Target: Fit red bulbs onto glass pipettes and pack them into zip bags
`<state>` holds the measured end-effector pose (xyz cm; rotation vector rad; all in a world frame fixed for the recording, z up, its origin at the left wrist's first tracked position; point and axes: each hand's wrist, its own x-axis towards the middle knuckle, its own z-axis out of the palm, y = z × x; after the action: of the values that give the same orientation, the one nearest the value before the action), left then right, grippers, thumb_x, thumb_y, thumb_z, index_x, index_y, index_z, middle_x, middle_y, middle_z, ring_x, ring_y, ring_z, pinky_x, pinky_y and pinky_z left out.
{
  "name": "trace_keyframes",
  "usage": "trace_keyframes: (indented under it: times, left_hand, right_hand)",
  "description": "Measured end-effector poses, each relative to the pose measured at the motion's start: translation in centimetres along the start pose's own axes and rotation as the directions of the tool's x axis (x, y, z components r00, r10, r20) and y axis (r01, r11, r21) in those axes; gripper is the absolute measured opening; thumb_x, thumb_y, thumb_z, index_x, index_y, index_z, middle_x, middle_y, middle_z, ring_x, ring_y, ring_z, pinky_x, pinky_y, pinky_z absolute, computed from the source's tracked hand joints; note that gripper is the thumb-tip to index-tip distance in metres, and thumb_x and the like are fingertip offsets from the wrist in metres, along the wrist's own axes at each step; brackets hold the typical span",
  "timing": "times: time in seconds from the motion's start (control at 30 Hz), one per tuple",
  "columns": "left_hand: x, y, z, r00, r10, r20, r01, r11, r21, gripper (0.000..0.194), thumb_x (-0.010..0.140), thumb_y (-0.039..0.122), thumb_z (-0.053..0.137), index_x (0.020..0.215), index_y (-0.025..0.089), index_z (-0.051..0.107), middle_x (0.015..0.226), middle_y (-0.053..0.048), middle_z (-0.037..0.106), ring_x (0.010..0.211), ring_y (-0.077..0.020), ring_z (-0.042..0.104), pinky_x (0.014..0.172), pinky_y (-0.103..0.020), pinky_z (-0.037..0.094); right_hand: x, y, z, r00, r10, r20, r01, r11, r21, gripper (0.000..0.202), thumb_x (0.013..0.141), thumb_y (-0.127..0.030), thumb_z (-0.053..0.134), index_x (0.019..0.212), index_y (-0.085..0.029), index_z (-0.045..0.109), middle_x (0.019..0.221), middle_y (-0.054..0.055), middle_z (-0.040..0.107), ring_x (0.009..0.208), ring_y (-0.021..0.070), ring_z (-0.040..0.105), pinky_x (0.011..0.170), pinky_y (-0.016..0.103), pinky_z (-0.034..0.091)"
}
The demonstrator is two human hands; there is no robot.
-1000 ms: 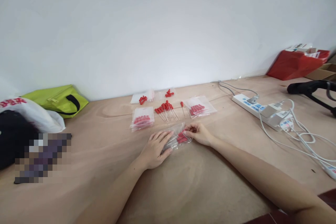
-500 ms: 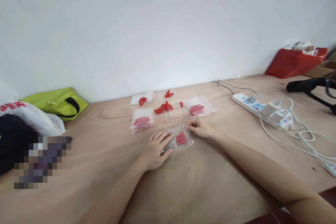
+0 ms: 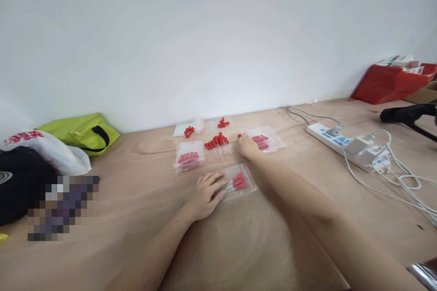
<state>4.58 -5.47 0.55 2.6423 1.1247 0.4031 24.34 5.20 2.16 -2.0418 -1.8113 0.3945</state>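
Observation:
My left hand (image 3: pixel 205 194) lies over the left end of a clear zip bag (image 3: pixel 251 183), fingers spread and pressing it to the table. Inside that bag are several droppers (image 3: pixel 240 181) with red bulbs. My right hand (image 3: pixel 248 146) reaches forward, fingers closed round a single dropper (image 3: pixel 239 136); only its red bulb shows. Left of it, loose droppers (image 3: pixel 221 142) with thin stems lie in a fanned heap. Filled zip bags lie on either side: a left stack (image 3: pixel 189 157) and a right stack (image 3: pixel 273 135).
At the back are white bags (image 3: pixel 180 130), loose red bulbs (image 3: pixel 189 132) and a second group of bulbs (image 3: pixel 223 122). A power strip (image 3: pixel 322 133) with white cables stands right. A green bag (image 3: pixel 80 129) and a white plastic bag (image 3: pixel 64 154) sit left; a red bag (image 3: pixel 385 84) stands far right.
My right hand has left the right edge of the zip bag and moved forward onto the single dropper. The left hand stays on the bag. The view has shifted slightly.

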Motion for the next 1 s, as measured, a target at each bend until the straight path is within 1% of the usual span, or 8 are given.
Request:
trace_keyframes:
  times: [0.1,0.17,0.23,0.3,0.4,0.47,0.8,1.0]
  left_hand:
    - [0.0,0.0,-0.1,1.000,-0.002,-0.006,0.002,1.000,-0.006,0.031,0.088,0.031,0.039,0.115,0.025,0.052,0.126,-0.005,0.048,0.114,-0.0220,0.041,0.092,-0.041,0.033]
    - [0.0,0.1,-0.1,1.000,0.000,-0.008,0.000,1.000,-0.004,0.031,0.088,0.031,0.039,0.115,0.025,0.052,0.126,-0.005,0.048,0.114,-0.0219,0.041,0.092,-0.041,0.033]
    - [0.0,0.1,-0.1,1.000,0.004,-0.009,-0.004,1.000,0.000,0.031,0.088,0.031,0.038,0.116,0.025,0.051,0.126,-0.005,0.048,0.114,-0.0219,0.041,0.091,-0.041,0.034]
    - [0.0,0.0,0.0,1.000,0.007,-0.011,-0.007,1.000,0.005,0.031,0.088,0.031,0.038,0.116,0.025,0.051,0.126,-0.005,0.048,0.114,-0.0218,0.041,0.091,-0.041,0.034]
    - [0.0,0.0,0.0,1.000,0.007,-0.013,-0.007,1.000,0.011,0.032,0.088,0.031,0.038,0.117,0.026,0.050,0.126,-0.004,0.047,0.114,-0.0220,0.041,0.092,-0.041,0.033]
    - [0.1,0.0,-0.1,1.000,0.001,-0.009,-0.001,1.000,0.015,0.032,0.088,0.031,0.038,0.117,0.026,0.050,0.126,-0.005,0.047,0.115,-0.0223,0.040,0.092,-0.042,0.033]
    - [0.0,0.1,-0.2,1.000,0.001,-0.008,-0.001,1.000,0.011,0.032,0.088,0.030,0.039,0.117,0.026,0.050,0.126,-0.005,0.048,0.115,-0.0225,0.041,0.092,-0.042,0.034]
    - [0.1,0.2,-0.3,1.000,0.003,-0.006,-0.003,1.000,-0.004,0.031,0.088,0.030,0.039,0.117,0.026,0.050,0.126,-0.004,0.048,0.115,-0.0222,0.041,0.093,-0.042,0.033]
  right_hand:
    - [-1.1,1.3,-0.9,0.999,-0.026,-0.024,0.027,0.999,0.043,0.052,0.075,-0.008,0.043,0.124,-0.001,0.030,0.099,0.020,0.059,0.092,0.0239,0.057,0.074,0.030,0.044]
    - [-2.3,2.9,-1.3,0.998,-0.036,-0.060,0.047,0.980,0.195,0.064,0.073,-0.011,0.043,0.130,-0.002,0.016,0.081,0.011,0.063,0.075,0.0200,0.060,0.066,0.028,0.046]
    - [-3.8,4.5,-1.3,0.997,-0.007,-0.074,0.040,0.892,0.451,0.070,0.073,-0.014,0.040,0.133,-0.006,0.005,0.063,0.000,0.058,0.055,0.0158,0.057,0.054,0.026,0.046]
    - [-5.2,5.8,-1.0,0.998,0.032,-0.054,0.012,0.746,0.666,0.074,0.072,-0.016,0.039,0.133,-0.011,-0.003,0.055,-0.007,0.049,0.041,0.0124,0.051,0.043,0.023,0.043]
    - [-6.8,6.4,-0.4,0.994,0.097,-0.055,-0.008,0.557,0.831,0.074,0.068,-0.018,0.043,0.130,-0.018,0.003,0.056,-0.010,0.043,0.040,0.0102,0.050,0.040,0.021,0.044]
    - [-7.3,6.2,-0.1,0.991,0.122,-0.050,-0.016,0.485,0.874,0.072,0.065,-0.018,0.045,0.127,-0.020,0.008,0.056,-0.011,0.042,0.042,0.0096,0.052,0.042,0.021,0.046]
    - [-7.5,5.2,1.5,0.990,0.113,-0.083,0.051,0.262,0.964,0.049,0.069,-0.032,0.054,0.104,-0.024,0.021,0.058,-0.011,0.051,0.046,0.0113,0.057,0.044,0.023,0.050]
    - [-7.5,5.0,1.7,0.977,0.163,-0.140,0.107,0.194,0.975,0.045,0.067,-0.031,0.058,0.094,-0.026,0.023,0.062,-0.011,0.052,0.048,0.0111,0.059,0.050,0.026,0.052]
